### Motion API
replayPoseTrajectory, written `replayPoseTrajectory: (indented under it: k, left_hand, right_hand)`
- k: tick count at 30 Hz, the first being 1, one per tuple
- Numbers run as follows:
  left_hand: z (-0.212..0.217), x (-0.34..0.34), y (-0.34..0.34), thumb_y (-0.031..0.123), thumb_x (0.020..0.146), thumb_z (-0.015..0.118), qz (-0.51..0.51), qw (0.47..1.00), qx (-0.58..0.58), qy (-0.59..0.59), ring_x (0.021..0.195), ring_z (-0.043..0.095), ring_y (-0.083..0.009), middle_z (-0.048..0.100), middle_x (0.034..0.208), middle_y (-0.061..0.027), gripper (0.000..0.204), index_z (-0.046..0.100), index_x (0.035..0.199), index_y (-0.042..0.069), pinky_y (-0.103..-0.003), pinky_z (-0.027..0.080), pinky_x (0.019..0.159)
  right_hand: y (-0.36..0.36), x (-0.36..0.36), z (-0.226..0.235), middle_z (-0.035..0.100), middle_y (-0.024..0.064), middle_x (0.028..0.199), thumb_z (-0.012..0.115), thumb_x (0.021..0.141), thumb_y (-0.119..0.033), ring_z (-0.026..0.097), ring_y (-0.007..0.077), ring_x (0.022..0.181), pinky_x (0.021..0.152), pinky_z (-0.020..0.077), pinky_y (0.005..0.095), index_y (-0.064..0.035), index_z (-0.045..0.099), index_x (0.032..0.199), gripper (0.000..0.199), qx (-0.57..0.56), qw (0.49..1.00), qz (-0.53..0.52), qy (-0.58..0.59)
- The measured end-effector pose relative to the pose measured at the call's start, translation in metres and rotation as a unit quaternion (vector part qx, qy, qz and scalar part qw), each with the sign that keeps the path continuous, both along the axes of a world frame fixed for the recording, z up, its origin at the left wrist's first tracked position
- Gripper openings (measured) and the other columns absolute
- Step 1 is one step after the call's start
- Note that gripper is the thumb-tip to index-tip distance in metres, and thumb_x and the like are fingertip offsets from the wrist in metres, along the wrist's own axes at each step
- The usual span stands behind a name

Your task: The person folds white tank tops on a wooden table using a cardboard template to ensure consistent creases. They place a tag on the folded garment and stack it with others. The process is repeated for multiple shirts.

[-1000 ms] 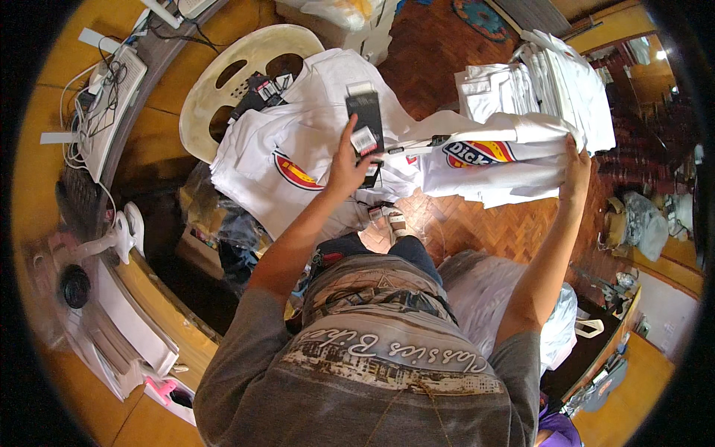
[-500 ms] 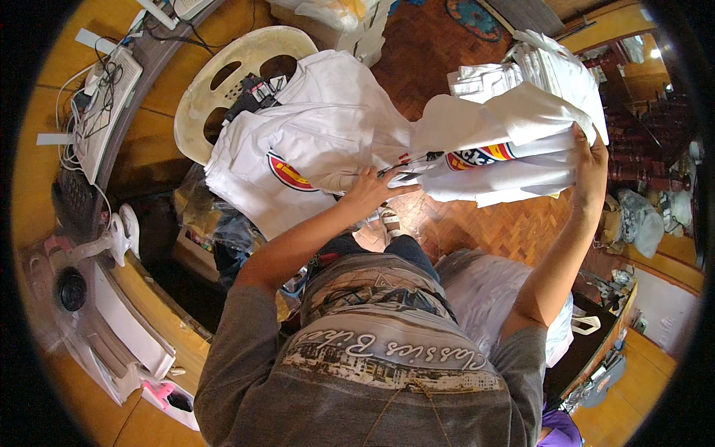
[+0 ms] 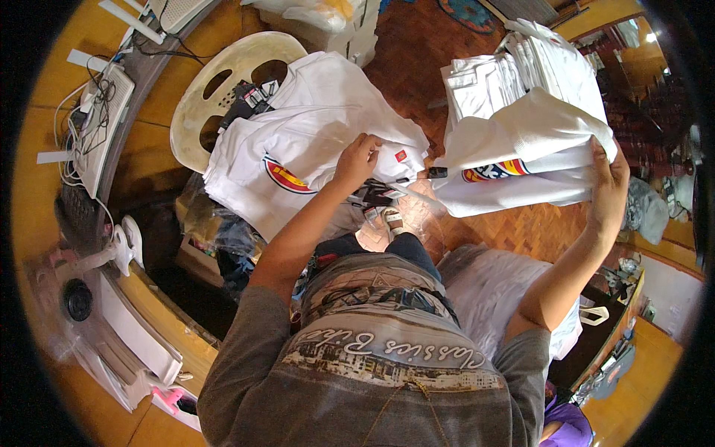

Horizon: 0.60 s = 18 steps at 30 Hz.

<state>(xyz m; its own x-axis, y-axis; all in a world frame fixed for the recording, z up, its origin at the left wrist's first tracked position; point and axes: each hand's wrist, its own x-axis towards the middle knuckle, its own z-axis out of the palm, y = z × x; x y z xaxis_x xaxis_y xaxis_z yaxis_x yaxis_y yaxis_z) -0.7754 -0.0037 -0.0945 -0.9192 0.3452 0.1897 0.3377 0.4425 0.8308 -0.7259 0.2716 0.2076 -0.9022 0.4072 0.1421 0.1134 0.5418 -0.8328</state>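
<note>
My right hand (image 3: 609, 179) is closed on the edge of a white shirt (image 3: 555, 127) with a red, yellow and blue round print. That shirt is held out to the right, partly in front of a stack of folded white shirts (image 3: 480, 86). To the left, more white shirts (image 3: 320, 97) lie piled over a chair, the top one bearing a similar print and a small red label. My left hand (image 3: 359, 158) is over this pile with its fingers curled together. What they pinch, if anything, is hidden. Black tags hang between the two shirts.
The cream plastic chair (image 3: 195, 97) stands under the pile. Wrapped plastic bundles (image 3: 484, 290) lie near my right side. On the left are a desk with tangled cables (image 3: 100, 104) and a white fan (image 3: 123, 242). Part of a person in purple (image 3: 567, 425) shows at lower right.
My right hand has moved to the right, drawing the shirt along. My left hand has shifted up and slightly left, its spread fingers now curled. The red label on the pile has come into sight.
</note>
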Motion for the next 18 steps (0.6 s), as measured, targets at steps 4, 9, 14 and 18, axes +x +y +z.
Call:
replayPoseTrajectory:
  k: [4,9,14,18]
  left_hand:
    - [-0.010,-0.006,-0.005,0.002,0.074,0.054,-0.343,0.861,0.147,-0.346,0.078,0.052,-0.0117,0.055,0.105,-0.0037,0.034,0.052,0.108,0.008,-0.024,0.042,0.072]
    - [0.016,0.024,-0.020,0.016,0.079,0.055,-0.491,0.816,-0.073,-0.295,0.084,0.053,-0.0149,0.059,0.089,-0.0075,0.027,0.056,0.103,0.002,-0.026,0.042,0.074]
    - [0.019,0.008,-0.048,0.021,0.080,0.055,-0.306,0.857,-0.037,-0.413,0.078,0.053,-0.0099,0.060,0.085,-0.0048,0.027,0.057,0.098,-0.001,-0.023,0.041,0.068]
    - [0.014,-0.016,-0.053,0.025,0.084,0.049,-0.134,0.893,0.112,-0.414,0.076,0.053,-0.0077,0.059,0.084,-0.0022,0.029,0.057,0.098,0.000,-0.022,0.041,0.066]
  right_hand:
    - [-0.002,0.012,0.017,0.058,0.0035,0.087,0.052,0.083,-0.012,0.048,0.0078,0.079,0.073,0.0372,0.0199,0.0042,0.053,0.102,0.025,0.036,0.999,0.022,-0.012]
    - [0.027,0.030,0.012,0.057,0.0042,0.085,0.055,0.075,0.002,0.050,0.0088,0.079,0.073,0.0384,0.0211,0.0036,0.052,0.098,0.023,0.065,0.989,0.109,-0.069]
    - [0.041,0.027,0.022,0.056,0.0041,0.082,0.059,0.066,0.007,0.050,0.0108,0.079,0.073,0.0387,0.0230,0.0019,0.054,0.091,0.026,0.161,0.966,0.139,-0.144]
    - [0.049,-0.066,0.023,0.055,0.0112,0.091,0.063,0.069,-0.012,0.052,0.0197,0.085,0.076,0.0404,0.0275,0.0025,0.053,0.098,0.034,0.285,0.933,0.198,-0.097]
